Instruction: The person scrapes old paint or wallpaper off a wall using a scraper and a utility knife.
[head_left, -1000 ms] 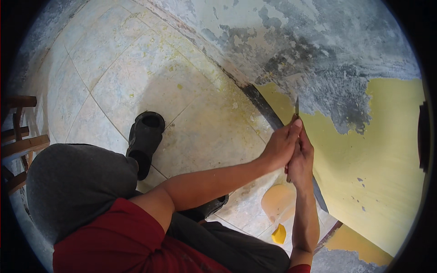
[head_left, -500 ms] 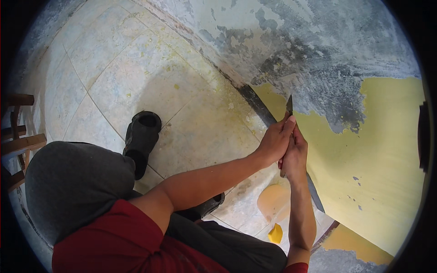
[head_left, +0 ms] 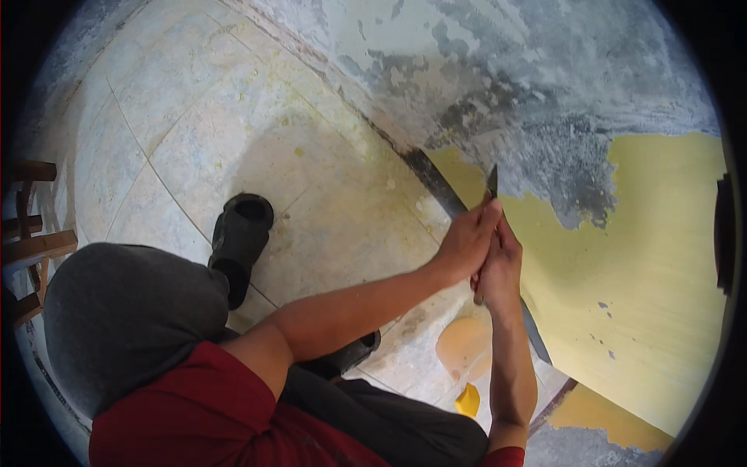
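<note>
A scraper [head_left: 492, 180] with a short dark blade points away from me, its tip against the wall near the ragged lower edge of the bare grey patch. Both hands are closed round its handle. My left hand [head_left: 464, 243] lies on the far-left side of the grip, fingers toward the blade. My right hand [head_left: 502, 265] wraps it from the near side, and the handle's butt end sticks out below. Yellow paint [head_left: 615, 272] covers the lower wall, while worn grey plaster [head_left: 537, 117] shows above it. Most of the handle is hidden by my fingers.
Paint flakes and dust lie on the pale tiled floor [head_left: 194, 148]. A dark skirting strip [head_left: 436, 187] runs along the wall's foot. Near my right forearm are a peach-coloured rounded thing [head_left: 459, 346] and a small yellow piece [head_left: 468, 401]. Wooden furniture [head_left: 39, 247] stands at far left.
Both hands and the scraper sit very slightly further left in the picture, as does the wall. The two-handed grip is the same.
</note>
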The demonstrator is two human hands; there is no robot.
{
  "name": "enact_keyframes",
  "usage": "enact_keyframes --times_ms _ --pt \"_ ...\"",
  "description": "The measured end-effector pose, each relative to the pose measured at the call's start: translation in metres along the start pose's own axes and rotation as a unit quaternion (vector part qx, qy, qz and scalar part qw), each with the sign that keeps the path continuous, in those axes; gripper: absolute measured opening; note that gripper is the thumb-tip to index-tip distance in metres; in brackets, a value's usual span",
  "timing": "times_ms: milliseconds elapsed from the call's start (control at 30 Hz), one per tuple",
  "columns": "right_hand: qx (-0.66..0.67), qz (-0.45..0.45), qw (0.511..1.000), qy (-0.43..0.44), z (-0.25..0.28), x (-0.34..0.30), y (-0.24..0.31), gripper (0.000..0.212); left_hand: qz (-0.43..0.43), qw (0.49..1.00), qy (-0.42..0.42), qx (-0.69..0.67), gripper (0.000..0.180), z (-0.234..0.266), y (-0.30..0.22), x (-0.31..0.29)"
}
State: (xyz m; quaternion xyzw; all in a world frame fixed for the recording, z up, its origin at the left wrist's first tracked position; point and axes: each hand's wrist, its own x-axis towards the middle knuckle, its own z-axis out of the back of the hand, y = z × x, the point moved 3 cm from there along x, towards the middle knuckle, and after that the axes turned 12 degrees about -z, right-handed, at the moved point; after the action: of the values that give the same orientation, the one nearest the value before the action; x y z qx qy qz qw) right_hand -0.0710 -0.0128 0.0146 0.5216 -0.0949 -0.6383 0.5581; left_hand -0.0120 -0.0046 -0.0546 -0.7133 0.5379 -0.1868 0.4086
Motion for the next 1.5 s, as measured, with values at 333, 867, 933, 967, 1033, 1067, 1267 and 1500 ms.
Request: enact_keyframes --times_ms 333,867,933,967,1033,1067,1267,1500 --pt "-0.008 -0.042 0.999 0.027 0.007 0.008 0.001 0.04 -0.019 0.994 0.014 0.103 0.054 0.002 -0.007 -0.007" --pt "-0.043 -0.029 0.999 -0.001 0.004 0.005 -0.001 0.04 0.056 0.998 -0.013 -0.036 0.047 0.002 -0.018 -0.006" --pt "-0.051 -0.014 0.999 -0.015 0.005 0.003 0.001 0.04 -0.043 0.999 -0.03 0.003 0.046 0.002 -0.013 0.002" --pt "-0.05 -0.018 0.998 -0.016 0.006 0.004 0.0 0.04 -0.003 0.999 -0.008 -0.033 0.046 0.002 -0.012 0.006" --pt "-0.044 -0.031 0.998 0.017 0.006 0.009 0.0 0.04 0.03 0.999 -0.013 -0.035 0.047 0.001 -0.008 0.001" --pt "-0.044 -0.028 0.998 0.017 0.005 0.008 0.001 0.04 0.027 0.999 -0.013 -0.035 0.047 -0.002 -0.007 0.0" --pt "-0.075 -0.063 0.995 0.013 0.007 0.014 0.006 0.041 0.001 0.999 -0.029 -0.044 0.052 0.001 -0.003 0.008" --pt "-0.109 -0.072 0.991 0.008 0.007 0.009 0.006 0.042 -0.005 0.999 -0.012 -0.031 0.052 0.003 -0.004 0.005"
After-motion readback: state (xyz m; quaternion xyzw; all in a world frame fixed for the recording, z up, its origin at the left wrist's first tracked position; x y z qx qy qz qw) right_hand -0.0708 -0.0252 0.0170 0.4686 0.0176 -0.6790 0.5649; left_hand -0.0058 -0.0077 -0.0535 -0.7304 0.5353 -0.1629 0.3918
